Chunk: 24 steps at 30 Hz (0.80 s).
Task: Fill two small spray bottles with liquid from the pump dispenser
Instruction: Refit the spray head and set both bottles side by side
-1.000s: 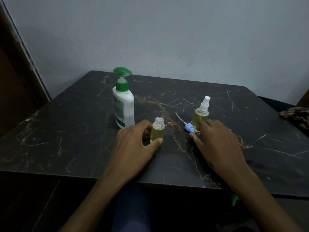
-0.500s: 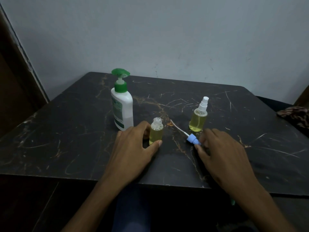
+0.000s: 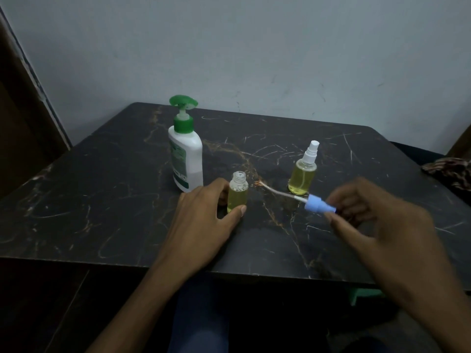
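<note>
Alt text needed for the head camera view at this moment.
A person's left hand grips an uncapped small bottle of yellow liquid on a dark marble table while the right hand pinches its blue spray cap. Behind stand a pump dispenser and a capped spray bottle.

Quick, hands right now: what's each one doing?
Left hand: grips the open bottle.
Right hand: pinches the blue spray cap.

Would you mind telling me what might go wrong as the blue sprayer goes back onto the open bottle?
1. The open bottle is nearly full; pushing the sprayer's tube in may spill liquid.
2. The left hand holds it only low down, so it may tip.
3. The right hand pinches just the blue sprayer tip; that grip may slip.
</note>
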{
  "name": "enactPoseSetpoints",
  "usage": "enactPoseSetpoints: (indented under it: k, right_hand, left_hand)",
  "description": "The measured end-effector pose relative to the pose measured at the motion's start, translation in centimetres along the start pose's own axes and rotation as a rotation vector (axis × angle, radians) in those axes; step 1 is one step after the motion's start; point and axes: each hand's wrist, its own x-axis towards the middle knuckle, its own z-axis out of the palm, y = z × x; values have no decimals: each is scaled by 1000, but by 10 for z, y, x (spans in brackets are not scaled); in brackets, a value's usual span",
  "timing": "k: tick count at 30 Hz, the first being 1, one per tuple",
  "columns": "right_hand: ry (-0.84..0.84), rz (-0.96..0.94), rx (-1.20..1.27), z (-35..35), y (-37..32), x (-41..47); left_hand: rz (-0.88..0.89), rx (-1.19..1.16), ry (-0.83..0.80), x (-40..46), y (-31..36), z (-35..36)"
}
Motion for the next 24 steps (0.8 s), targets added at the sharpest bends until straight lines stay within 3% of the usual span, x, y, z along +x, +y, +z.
enactPoseSetpoints:
  k: [9, 24]
  right_hand:
    - [36, -303, 20, -21, -36, 57]
    - [-86, -358, -111, -18, -58, 79]
  left_hand:
    - [15, -5, 15, 0, -2, 1]
    - [8, -4, 3, 1, -3, 3]
